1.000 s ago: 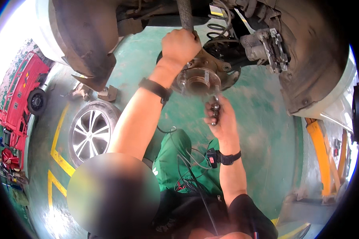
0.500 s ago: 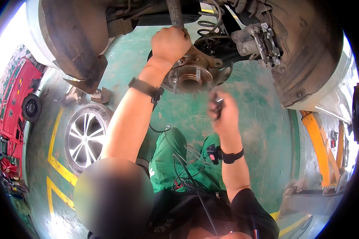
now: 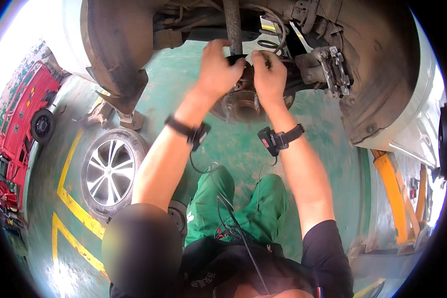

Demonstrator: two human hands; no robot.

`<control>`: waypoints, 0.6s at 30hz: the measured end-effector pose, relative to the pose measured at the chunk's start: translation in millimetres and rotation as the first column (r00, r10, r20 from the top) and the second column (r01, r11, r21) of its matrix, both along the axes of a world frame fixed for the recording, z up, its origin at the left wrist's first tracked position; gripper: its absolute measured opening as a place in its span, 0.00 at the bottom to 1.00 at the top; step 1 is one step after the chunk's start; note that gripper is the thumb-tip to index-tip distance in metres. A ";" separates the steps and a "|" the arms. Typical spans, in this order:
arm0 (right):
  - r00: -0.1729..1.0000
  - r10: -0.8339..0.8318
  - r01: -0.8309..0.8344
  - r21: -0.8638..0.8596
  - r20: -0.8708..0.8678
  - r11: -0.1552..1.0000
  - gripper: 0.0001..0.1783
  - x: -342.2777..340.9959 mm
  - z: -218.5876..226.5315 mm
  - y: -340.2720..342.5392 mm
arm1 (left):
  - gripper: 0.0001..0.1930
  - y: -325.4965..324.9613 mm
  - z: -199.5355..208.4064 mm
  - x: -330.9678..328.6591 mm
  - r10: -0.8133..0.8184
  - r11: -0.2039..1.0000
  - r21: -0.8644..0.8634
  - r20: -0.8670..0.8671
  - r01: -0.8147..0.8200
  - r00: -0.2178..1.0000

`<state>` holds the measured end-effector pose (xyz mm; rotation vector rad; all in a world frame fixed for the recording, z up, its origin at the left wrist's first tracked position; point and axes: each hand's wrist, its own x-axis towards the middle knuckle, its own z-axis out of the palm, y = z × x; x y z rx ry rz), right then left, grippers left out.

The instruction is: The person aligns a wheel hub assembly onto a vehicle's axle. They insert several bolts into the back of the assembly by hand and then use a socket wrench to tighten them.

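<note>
My left hand [image 3: 217, 70] is at the lower end of a strut [image 3: 232, 27]. Its fingers curl round the dark lower part from the left, with the thumb across the front. Close beside it, my right hand [image 3: 270, 77] is closed, fingertips pinched against the knuckle area. A small dark thing shows between its fingers, too hidden to name. Below both hands is the rusty wheel hub [image 3: 243, 105] with its studs, partly covered by my right wrist. A brake caliper [image 3: 327, 72] hangs to the right of the hub.
A dark wheel-arch liner [image 3: 119, 44] flanks the work on the left, another [image 3: 382, 69] on the right. A wheel with tyre [image 3: 109, 171] lies on the green floor at left. An orange lift arm [image 3: 391, 193] stands at right. Cables run from my wrist straps over my lap.
My right hand has moved up from below the hub to the strut's lower end, beside my left. My left hand has shifted slightly and its thumb now shows in front. The view has shifted a little.
</note>
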<state>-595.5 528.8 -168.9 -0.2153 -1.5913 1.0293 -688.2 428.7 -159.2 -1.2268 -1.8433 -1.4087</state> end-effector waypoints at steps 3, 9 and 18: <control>0.977 0.106 -0.076 -0.159 0.184 0.984 0.19 2.9 -5.1 2.0 | 0.21 -45.6 -23.3 32.7 0.033 0.998 0.056 -0.092 -0.028 0.995; 0.972 -0.093 0.074 0.095 0.214 0.993 0.20 3.1 -4.6 -1.8 | 0.17 -59.7 -75.6 71.8 0.013 0.991 -0.130 -0.083 -0.024 0.996; 0.971 -0.144 0.161 -0.078 0.190 0.984 0.16 26.8 -23.2 12.1 | 0.12 -35.4 -71.2 84.9 0.163 0.954 -0.255 0.001 -0.157 0.987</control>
